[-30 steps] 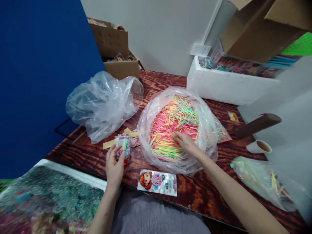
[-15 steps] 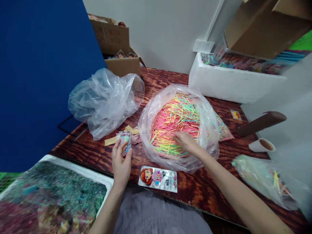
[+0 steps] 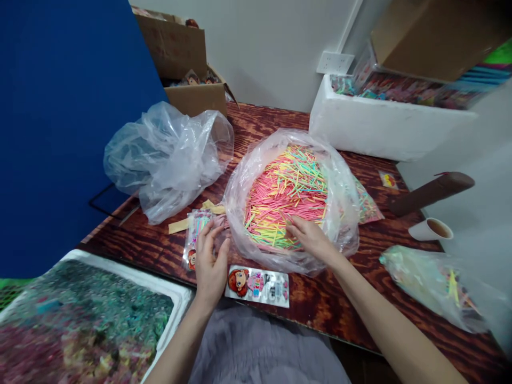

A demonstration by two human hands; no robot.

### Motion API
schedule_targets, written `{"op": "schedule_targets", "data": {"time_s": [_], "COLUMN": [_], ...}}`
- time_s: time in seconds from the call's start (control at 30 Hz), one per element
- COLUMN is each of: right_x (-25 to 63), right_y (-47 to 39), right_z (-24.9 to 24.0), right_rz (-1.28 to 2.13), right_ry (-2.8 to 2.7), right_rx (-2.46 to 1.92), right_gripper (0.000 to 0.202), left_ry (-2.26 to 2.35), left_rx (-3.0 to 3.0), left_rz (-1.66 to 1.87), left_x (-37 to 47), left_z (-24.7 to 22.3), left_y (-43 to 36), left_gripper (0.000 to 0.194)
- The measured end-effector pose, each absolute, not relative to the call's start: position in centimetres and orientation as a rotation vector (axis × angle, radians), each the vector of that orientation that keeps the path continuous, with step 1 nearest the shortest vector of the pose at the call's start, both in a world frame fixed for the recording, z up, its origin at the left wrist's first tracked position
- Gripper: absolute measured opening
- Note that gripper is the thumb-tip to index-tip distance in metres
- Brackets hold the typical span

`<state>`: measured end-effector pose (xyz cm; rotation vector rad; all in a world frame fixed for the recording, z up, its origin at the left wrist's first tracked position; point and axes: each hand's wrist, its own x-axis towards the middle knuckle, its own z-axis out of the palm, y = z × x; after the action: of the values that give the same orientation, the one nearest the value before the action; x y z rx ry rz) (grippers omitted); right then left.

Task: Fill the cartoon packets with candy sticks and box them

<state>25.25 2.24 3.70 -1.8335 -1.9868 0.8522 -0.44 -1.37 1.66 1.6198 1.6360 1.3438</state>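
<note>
A clear plastic bag (image 3: 236, 200) stands wide open, its rim rolled down around a heap of thin pink, yellow and green sticks (image 3: 276, 197). My right hand (image 3: 310, 239) is over the near part of the heap, fingertips pinched together on a few thin sticks. To the left, my left hand (image 3: 212, 264) hovers low with fingers apart and nothing in it. Beside its fingers lies a small clear packet (image 3: 193, 229) with coloured sticks and a printed cartoon figure. Between both hands, along the table's front edge, a silver printed pouch (image 3: 258, 286) lies flat.
Left of the bag are a crumpled clear bag (image 3: 172, 154) and cardboard boxes (image 3: 196, 98). A white foam box (image 3: 384, 125) stands behind. At right are a brown cylinder (image 3: 434, 193), a paper cup (image 3: 424, 230) and a filled plastic bag (image 3: 424, 285). Another foam box (image 3: 182, 306) sits front left.
My left hand has come away from the small packet, toward the right and nearer me; the packet now lies on the table. My right hand stays at the heap, fingers pinched.
</note>
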Motion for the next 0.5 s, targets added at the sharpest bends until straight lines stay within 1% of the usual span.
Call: {"op": "schedule_targets", "data": {"time_s": [0.1, 0.17, 0.23, 0.37, 0.43, 0.5], "right_x": [22.5, 20.4, 18.7, 17.6, 17.7, 17.8], "right_y": [-1.0, -3.3, -4.9, -6.3, -6.8, -7.4], "right_z": [3.4, 2.3, 0.8, -0.7, -0.4, -0.2], "right_rz": [1.483, 1.727, 1.711, 1.479, 1.401, 1.275], "right_ry": [-1.587, -1.418, -1.353, -1.411, -1.444, -1.479], "right_rx": [-1.395, -1.229, -1.181, -1.208, -1.22, -1.226], "right_gripper": [0.025, 0.025, 0.023, 0.023, 0.027, 0.032], "left_ry": [1.42, 1.282, 1.193, 1.031, 1.003, 0.989], "left_rx": [1.504, 1.467, 1.607, 2.07, 2.169, 2.232], "left_rz": [1.381, 1.352, 1.242, 0.978, 0.958, 0.999], "left_x": [1.2, 2.4, 3.2, 3.6, 3.5, 3.4], "left_z": [2.4, 2.2, 1.7, 1.0, 1.3, 1.8], "left_y": [-2.6, -3.4, -4.1, -4.7, -4.9, -5.2], "left_gripper": [0.037, 0.044, 0.045, 0.038, 0.043, 0.055]}}
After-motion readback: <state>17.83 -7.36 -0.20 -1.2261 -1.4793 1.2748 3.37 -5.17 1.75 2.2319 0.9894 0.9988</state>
